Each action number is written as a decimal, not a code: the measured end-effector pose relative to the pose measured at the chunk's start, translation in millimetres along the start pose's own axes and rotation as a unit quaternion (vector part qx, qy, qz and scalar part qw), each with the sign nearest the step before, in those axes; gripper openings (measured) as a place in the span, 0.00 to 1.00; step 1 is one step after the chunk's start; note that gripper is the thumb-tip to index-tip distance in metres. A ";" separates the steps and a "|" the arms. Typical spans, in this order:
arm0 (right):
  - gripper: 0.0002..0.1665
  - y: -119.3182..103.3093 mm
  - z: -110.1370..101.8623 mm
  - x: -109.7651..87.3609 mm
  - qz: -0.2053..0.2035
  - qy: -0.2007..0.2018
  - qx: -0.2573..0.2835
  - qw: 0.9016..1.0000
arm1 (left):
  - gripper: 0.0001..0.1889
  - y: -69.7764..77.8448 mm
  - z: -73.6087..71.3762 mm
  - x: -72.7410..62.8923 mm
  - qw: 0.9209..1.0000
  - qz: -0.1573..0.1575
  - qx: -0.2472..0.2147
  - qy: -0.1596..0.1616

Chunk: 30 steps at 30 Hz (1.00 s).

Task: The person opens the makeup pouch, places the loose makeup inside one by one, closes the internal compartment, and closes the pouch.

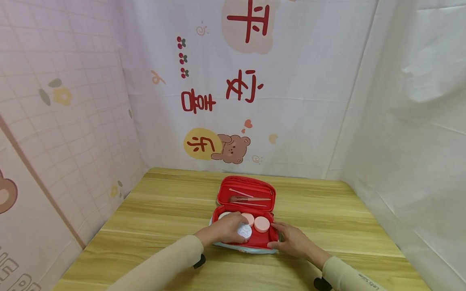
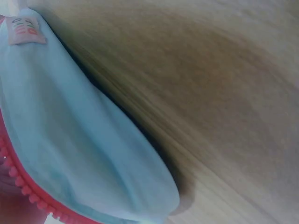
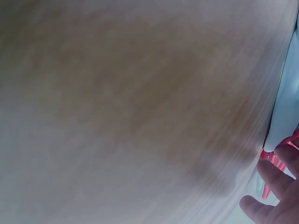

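A cosmetic bag (image 1: 262, 239) with pale blue outside and red lining lies unzipped, its lid folded back. Inside it, my left hand (image 1: 229, 228) holds a round white jar (image 1: 244, 231) with a patterned top between thumb and fingers. Two pink-lidded jars (image 1: 262, 224) stand beside that hand, and a pale round lid (image 1: 224, 215) shows partly behind it. My right hand (image 1: 294, 241) touches the bag's right side with fingers and thumb spread. In the right wrist view, the fingertips (image 3: 275, 175) lie by the red zipper edge.
A makeup brush (image 1: 251, 199) and thin sticks lie in the lid of the bag. The bag stands on a wood-grain table (image 1: 167, 210). Printed cloth (image 1: 298, 101) hangs behind and at both sides of the table.
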State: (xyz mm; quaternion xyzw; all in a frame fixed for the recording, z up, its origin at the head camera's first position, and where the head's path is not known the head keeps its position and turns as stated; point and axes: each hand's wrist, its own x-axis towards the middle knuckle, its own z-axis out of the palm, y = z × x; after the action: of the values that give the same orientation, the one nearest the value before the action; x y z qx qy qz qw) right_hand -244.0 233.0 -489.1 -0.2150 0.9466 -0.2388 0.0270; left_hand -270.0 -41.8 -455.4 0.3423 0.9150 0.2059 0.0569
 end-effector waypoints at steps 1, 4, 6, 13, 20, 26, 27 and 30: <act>0.48 -0.1 0.0 0.0 0.000 0.000 0.000 1.000 | 0.25 0.4 0.5 0.4 1.000 0.001 0.004 -0.003; 0.47 -0.3 0.3 0.1 0.000 0.001 0.002 1.000 | 0.24 0.8 1.7 1.3 1.000 0.000 0.013 -0.011; 0.47 -0.5 0.5 0.2 0.001 0.001 0.003 1.000 | 0.25 0.6 2.5 1.9 1.000 0.000 0.017 -0.015; 0.48 -0.6 1.3 0.1 0.010 -0.001 0.003 1.000 | 0.25 0.5 2.4 0.0 1.000 0.004 0.020 -0.019; 0.47 -0.2 1.8 0.9 0.007 0.002 0.001 1.000 | 0.26 -2.4 0.7 -1.5 1.000 0.010 0.004 -0.013; 0.46 0.2 0.6 0.7 0.000 0.006 -0.001 1.000 | 0.26 -8.1 -3.7 -2.6 1.000 0.010 0.002 -0.001; 0.46 0.3 0.3 0.7 -0.001 0.006 -0.002 1.000 | 0.25 -9.2 -4.6 -2.9 1.000 0.012 0.003 0.002; 0.46 0.9 -0.4 1.2 -0.004 0.007 -0.003 1.000 | 0.25 -12.8 -7.6 -3.9 1.000 0.012 0.006 0.009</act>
State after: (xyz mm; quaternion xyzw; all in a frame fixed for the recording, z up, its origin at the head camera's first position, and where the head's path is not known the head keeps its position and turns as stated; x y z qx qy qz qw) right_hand -245.5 233.4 -489.1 -0.2171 0.9467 -0.2374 0.0187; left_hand -276.7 -55.6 -453.9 0.3518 0.9126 0.2039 0.0436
